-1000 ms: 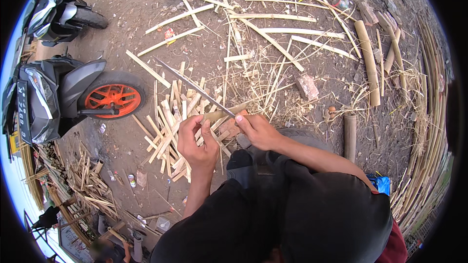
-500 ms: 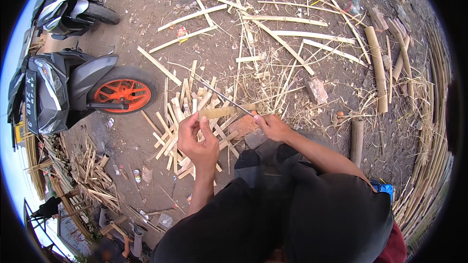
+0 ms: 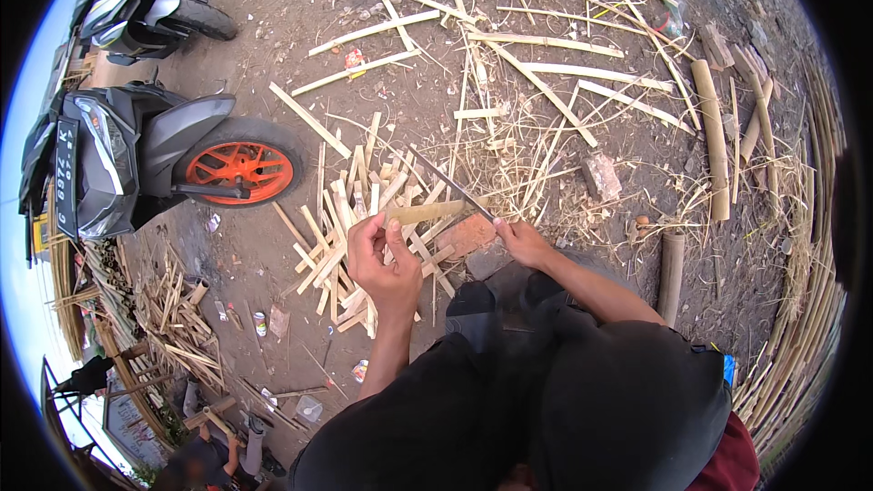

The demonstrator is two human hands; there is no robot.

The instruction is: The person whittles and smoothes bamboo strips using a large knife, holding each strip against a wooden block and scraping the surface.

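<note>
Tip of long thin grey metal knife (image 3: 452,183) has swung, points more straight ahead. Left hand (image 3: 386,262) pinches end of flat tan bamboo strip (image 3: 427,212); strip sits between hands. Right hand (image 3: 527,245) grips knife. Loose pinch could let strip twist, knife slip, cut left hand.

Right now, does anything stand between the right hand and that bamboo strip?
Only the long-bladed knife that the right hand grips; it crosses the bamboo strip near its right end. Nothing else visible stands in between.
</note>
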